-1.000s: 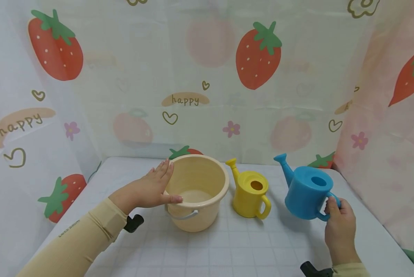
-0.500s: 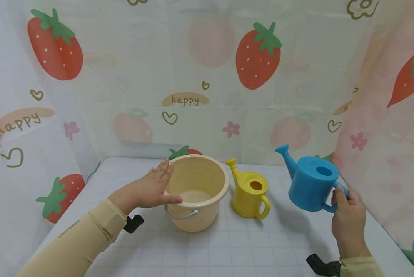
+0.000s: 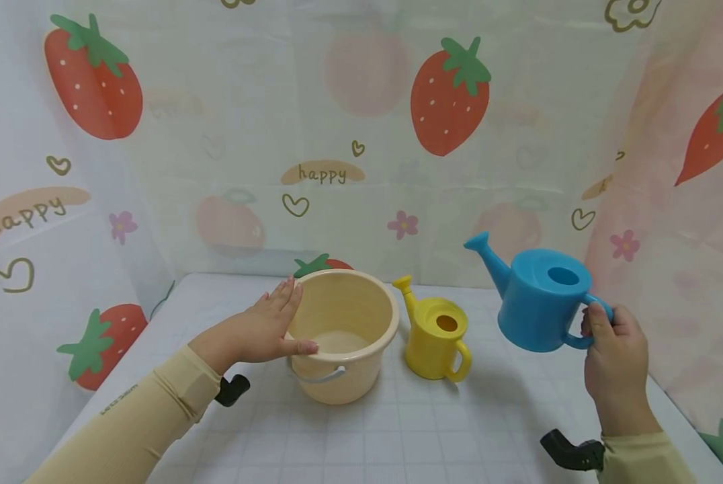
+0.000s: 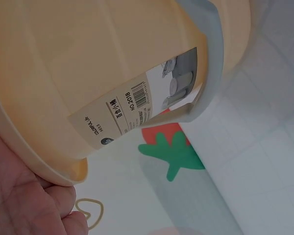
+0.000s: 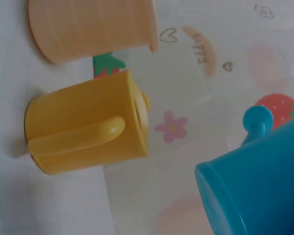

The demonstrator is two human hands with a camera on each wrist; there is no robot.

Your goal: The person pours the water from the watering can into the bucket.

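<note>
My right hand [image 3: 617,366] grips the handle of a blue watering can [image 3: 539,302], held up off the table at the right with its spout pointing left. In the right wrist view the blue watering can [image 5: 259,181] fills the lower right corner. My left hand [image 3: 254,329] rests on the left rim of a cream bucket [image 3: 343,370], its fingers straight and the thumb over the front edge. The left wrist view shows the bucket's side [image 4: 88,54] with a printed label, and part of the left hand [image 4: 24,196] against the rim.
A yellow watering can [image 3: 424,346] stands on the table just right of the bucket, below and left of the blue one. The bucket's grey handle [image 3: 322,378] hangs at its front. Behind the white table [image 3: 349,444] hangs a strawberry-print cloth [image 3: 337,101].
My right hand has lifted the blue watering can higher, first slightly right, then a little back to the left. My left hand, the bucket and the yellow watering can have stayed in place.
</note>
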